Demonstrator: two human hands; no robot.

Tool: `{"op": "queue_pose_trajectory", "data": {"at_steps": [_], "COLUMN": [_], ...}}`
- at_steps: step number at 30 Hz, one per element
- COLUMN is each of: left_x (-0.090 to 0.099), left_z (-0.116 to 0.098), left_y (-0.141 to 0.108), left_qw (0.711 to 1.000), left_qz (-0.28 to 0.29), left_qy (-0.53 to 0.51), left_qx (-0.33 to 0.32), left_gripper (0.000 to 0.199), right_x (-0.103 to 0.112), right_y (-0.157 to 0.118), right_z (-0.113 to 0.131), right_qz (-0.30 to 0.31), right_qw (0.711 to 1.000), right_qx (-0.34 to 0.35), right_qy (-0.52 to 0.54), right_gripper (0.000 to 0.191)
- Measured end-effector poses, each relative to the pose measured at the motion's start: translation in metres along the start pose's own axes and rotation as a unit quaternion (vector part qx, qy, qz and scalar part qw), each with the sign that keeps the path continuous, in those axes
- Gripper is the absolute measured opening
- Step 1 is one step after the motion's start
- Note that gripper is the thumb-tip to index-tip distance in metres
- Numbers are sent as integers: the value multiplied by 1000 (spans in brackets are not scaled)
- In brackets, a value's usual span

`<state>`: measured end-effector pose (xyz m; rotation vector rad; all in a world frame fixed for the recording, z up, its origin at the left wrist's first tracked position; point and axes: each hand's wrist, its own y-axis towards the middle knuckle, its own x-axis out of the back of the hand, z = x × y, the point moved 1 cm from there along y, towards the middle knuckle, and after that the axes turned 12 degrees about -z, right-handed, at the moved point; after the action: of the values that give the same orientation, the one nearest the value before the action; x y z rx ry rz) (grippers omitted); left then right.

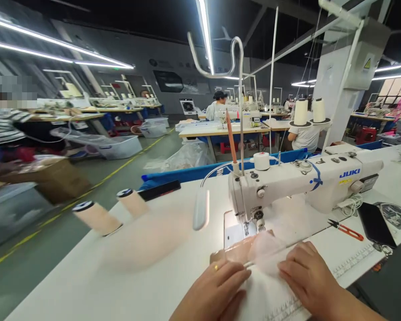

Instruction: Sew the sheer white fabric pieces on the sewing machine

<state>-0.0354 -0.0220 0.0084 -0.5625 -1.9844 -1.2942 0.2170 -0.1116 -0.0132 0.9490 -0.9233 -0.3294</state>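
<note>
1. Both hands sit nearest: my left hand [217,290], ring on one finger, curls over the near edge of the peach piece [237,250]; can't tell whether the thumb pinches.
2. My right hand [309,276] has bent fingers bunched at the right edge of the sheer cloth [269,256]; firm grip or light touch, can't tell.
3. Cloth and peach piece lie together on the table, just in front of the presser foot [246,229] of the sewing machine [287,178].
4. Handling, my guess: sheer cloth very light, limp, easily snagged or puckered; peach piece looks shiny, so maybe slippery. Best hold: flat fingertips near the edges, both sides, clear of the needle area.
5. Surface: white table [70,290], ruler markings [352,258] at right, plus red-handled snips [346,229] and a dark phone [376,223]. Two thread cones [96,218] at left, beside a blurred pale patch, likely more sheer fabric.
6. Room: workshop, strip lights overhead, clear plastic bin [120,145] by a yellow floor line [120,165]. Co-worker in striped top [3,125] at left; others at benches beyond.
</note>
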Motion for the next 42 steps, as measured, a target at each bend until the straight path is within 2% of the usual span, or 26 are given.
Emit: {"op": "queue_pose_trajectory", "data": {"at_steps": [4, 7, 11, 13, 16, 18, 20, 23, 26, 28, 31, 33, 35, 37, 38, 39, 41, 42], "left_x": [-4, -4, -5, -6, -10, -12, -13, -8, -3, -2, -6, -9, -11, -10, -8, -6, -1, 2], "left_z": [-6, -5, -5, -4, 0, 4, 7, 8, 4, 0, -6, -11, -18, -27, -31, -35, -40, -41], "left_y": [2, 1, 0, 3, 9, 13, 17, 23, 26, 28, 28, 27, 26, 23, 20, 18, 12, 10], "left_qw": [997, 991, 986, 982, 969, 959, 947, 909, 825, 780, 762, 778, 830, 888, 909, 922, 933, 934], "left_qz": [41, 71, 72, 55, 54, 65, 70, 59, 62, 70, 64, 50, 40, 42, 41, 38, 26, 17], "left_qy": [7, 6, -9, -19, -23, -30, -58, -169, -328, -394, -434, -417, -342, -258, -233, -224, -235, -242], "left_qx": [69, 114, 153, 182, 241, 276, 308, 375, 456, 481, 476, 468, 439, 378, 344, 312, 270, 263], "left_gripper": [36, 34, 24, 22, 17, 12, 8, 9, 11, 25, 40, 41, 32, 19, 23, 36, 52, 50], "right_x": [-8, -5, -8, -18, -35, -42, -41, -35, -32, -35, -39, -40, -39, -40, -40, -41, -43, -44], "right_y": [-6, -4, 1, 3, 4, 7, 11, 17, 18, 16, 15, 17, 21, 25, 26, 27, 25, 24], "right_z": [18, 19, 17, 19, 23, 25, 24, 22, 20, 19, 22, 26, 30, 32, 31, 30, 26, 24], "right_qz": [71, 124, 125, 132, 151, 149, 133, 105, 90, 88, 94, 105, 112, 110, 106, 101, 91, 89], "right_qw": [996, 988, 981, 982, 983, 980, 970, 934, 888, 862, 841, 831, 815, 800, 799, 801, 813, 817], "right_qx": [28, -4, -86, -98, -95, -117, -176, -290, -377, -414, -427, -420, -419, -425, -430, -435, -448, -453], "right_qy": [43, 96, 118, 91, 43, 53, 101, 184, 247, 279, 319, 350, 384, 408, 408, 398, 362, 346], "right_gripper": [12, 8, 10, 17, 5, 18, 23, 29, 33, 33, 34, 36, 38, 39, 39, 39, 41, 43]}}
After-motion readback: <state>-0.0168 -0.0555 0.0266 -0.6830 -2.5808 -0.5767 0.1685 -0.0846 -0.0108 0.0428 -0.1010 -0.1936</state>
